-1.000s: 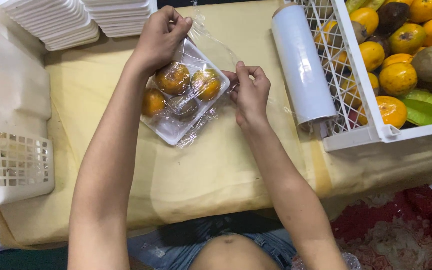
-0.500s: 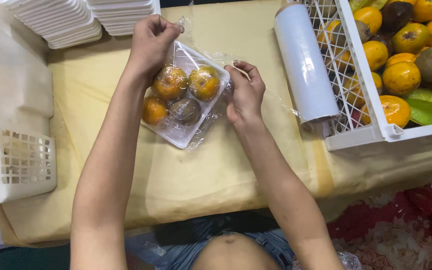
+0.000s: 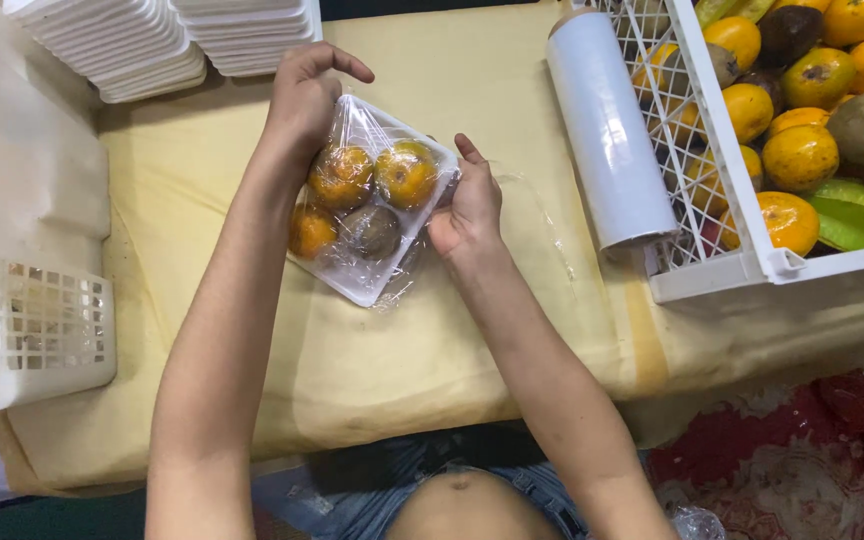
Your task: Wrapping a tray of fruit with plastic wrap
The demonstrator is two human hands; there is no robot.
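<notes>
A white foam tray (image 3: 364,289) holds several round fruits, orange ones and a dark one (image 3: 371,231), under clear cling film. It lies tilted on the yellow-covered table (image 3: 422,350). My left hand (image 3: 303,103) grips the tray's far left corner, with the index finger sticking out. My right hand (image 3: 468,203) presses against the tray's right edge and pinches the film there. A loose strip of film (image 3: 542,220) trails from that hand toward the roll.
A roll of cling film (image 3: 609,130) lies against a white wire crate (image 3: 727,200) filled with oranges and other fruit at the right. Stacks of empty white foam trays (image 3: 142,40) stand at the back left. A white plastic basket (image 3: 22,250) sits at the left edge.
The tray has turned slightly and shifted toward me. My right hand has moved from the stretched film in to the tray's right edge, folding the film against it.
</notes>
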